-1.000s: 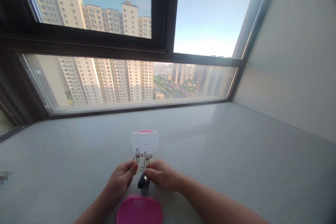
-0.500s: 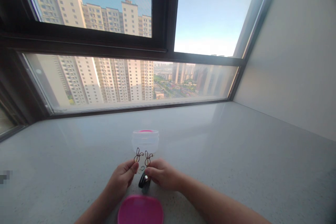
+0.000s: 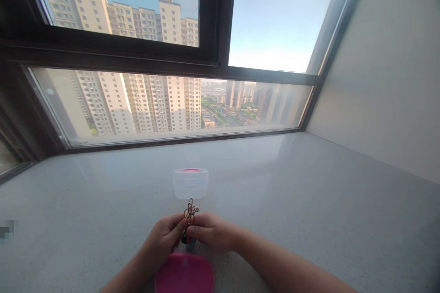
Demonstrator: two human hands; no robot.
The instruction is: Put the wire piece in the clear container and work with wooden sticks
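Observation:
In front of me, my left hand and my right hand meet with fingertips pinched. Each holds a thin brown rabbit-shaped wire clip, and the two clips overlap, one against the other, above the fingers. Their lower ends are hidden by my fingers. Just below the fingertips a black clip-like object with a greyish part shows, largely covered; whether a hand touches it I cannot tell. Nearest to me lies a bright pink lid or shallow dish, its near edge out of frame.
A clear plastic container with a pink patch on top stands beyond my hands on the pale speckled sill. Behind it runs a dark-framed window, and a white wall rises on the right.
My hands have come together, bringing the two rabbit-shaped clips from side by side to overlapping. The small rings seen between my hands before are now hidden.

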